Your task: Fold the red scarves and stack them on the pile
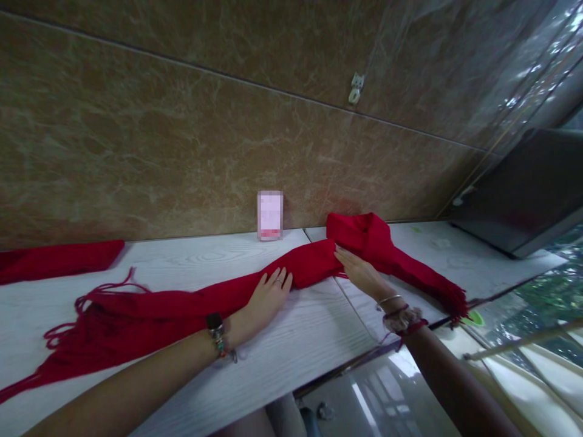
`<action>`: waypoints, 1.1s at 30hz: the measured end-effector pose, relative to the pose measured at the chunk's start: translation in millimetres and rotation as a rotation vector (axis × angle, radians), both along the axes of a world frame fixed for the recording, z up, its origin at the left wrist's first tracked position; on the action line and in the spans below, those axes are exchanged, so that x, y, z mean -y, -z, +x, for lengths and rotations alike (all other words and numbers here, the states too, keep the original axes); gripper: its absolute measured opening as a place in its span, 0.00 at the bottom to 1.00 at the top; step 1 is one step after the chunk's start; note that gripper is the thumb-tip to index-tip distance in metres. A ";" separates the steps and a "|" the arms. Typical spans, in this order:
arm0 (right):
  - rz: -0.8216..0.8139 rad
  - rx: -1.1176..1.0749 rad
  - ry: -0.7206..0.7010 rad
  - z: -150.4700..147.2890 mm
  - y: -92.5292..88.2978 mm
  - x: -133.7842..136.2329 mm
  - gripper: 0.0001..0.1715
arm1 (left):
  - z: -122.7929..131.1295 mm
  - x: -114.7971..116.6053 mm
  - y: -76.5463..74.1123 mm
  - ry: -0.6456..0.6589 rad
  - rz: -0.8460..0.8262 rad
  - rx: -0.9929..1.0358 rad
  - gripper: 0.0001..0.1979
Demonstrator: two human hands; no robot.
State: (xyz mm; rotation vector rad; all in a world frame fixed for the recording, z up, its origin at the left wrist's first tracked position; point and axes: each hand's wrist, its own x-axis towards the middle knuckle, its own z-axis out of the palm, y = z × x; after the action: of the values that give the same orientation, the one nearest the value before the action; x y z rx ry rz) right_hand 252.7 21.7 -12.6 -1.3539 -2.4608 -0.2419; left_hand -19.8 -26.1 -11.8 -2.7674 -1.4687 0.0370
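A long red fringed scarf [182,306] lies stretched across the white wood-grain table [296,340]. My left hand [266,297] rests flat on the scarf's middle, fingers spread. A little to the right, my right hand [359,270] presses flat on the scarf where it bends, fingers extended. The scarf's right part [392,249] is folded back and runs toward the table's front right edge, its fringe [455,300] hanging over. The left end's tassels [73,328] spread over the table.
Another red cloth [54,260] lies at the far left against the brown marble wall [182,139]. A small pink card [270,215] stands against the wall. A dark box [523,194] sits at the right. The table edge [355,361] runs diagonally below my right hand.
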 end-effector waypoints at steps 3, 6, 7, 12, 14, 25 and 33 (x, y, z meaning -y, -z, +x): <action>-0.032 -0.213 0.028 -3.2 -3.6 -1.5 0.29 | 7.5 -2.0 -7.7 -0.096 0.026 0.089 0.25; -0.123 -0.533 0.162 -10.0 -11.5 -12.0 0.26 | 20.4 -9.5 -15.9 -0.069 0.124 0.206 0.28; -0.166 -0.610 0.211 -12.8 -13.7 -17.1 0.25 | 25.1 -12.8 -15.9 -0.036 0.147 0.227 0.30; -0.360 -0.717 0.327 -21.3 -22.7 -41.1 0.30 | 38.2 -27.0 -1.8 0.042 0.135 0.204 0.34; -0.370 -0.775 0.306 -19.3 -27.9 -45.2 0.30 | 37.2 -29.8 0.9 0.058 0.136 0.195 0.34; -0.173 -0.553 0.405 -17.9 8.0 -37.0 0.28 | 25.7 -31.9 0.4 0.156 0.005 0.171 0.26; 0.072 -0.076 0.240 -41.3 -1.6 -32.0 0.23 | 18.4 -37.2 0.4 0.169 -0.058 0.187 0.23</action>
State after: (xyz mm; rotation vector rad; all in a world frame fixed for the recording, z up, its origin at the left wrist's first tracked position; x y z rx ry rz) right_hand 211.4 53.7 -11.0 -1.5962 -2.2052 -0.3250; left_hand -1.5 11.1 -12.1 -3.0034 -1.2795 -0.1886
